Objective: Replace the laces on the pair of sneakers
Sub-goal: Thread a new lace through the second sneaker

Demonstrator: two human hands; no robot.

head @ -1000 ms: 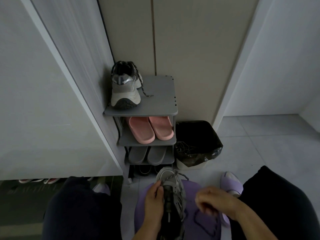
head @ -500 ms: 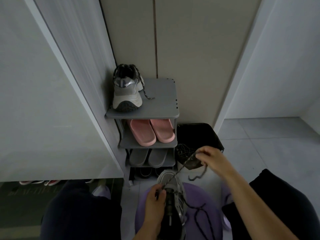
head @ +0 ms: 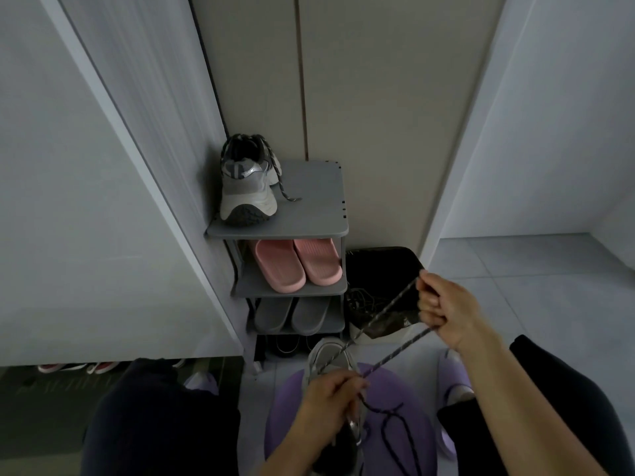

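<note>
The left hand [head: 330, 403] wraps around the sneaker [head: 328, 355], a chunky grey shoe with a pale moulded sole, held low between the person's knees with its rounded toe pointing away. Its fingers [head: 357, 381] are curled and clamped on the shoe, and the lace [head: 395, 354] meets them at their tips. The lace is a round braided cord, dark with pale flecks. Two taut strands rise from the shoe to the right hand [head: 446, 310], whose fingers are closed in a fist around it. A slack end loops over the soft, rounded purple cushion [head: 405, 400] beneath.

The second sneaker [head: 245, 187] stands heel-forward on the top of a grey shoe rack [head: 309, 204] with flat, smooth shelves. Its deeply treaded heel faces the camera and a matching flecked lace trails loose. Ribbed pink slippers [head: 295, 264] sit on the shelf below and plain grey slippers [head: 292, 314] under those. A bin lined with a glossy black bag [head: 381, 269] stands beside the rack.
</note>
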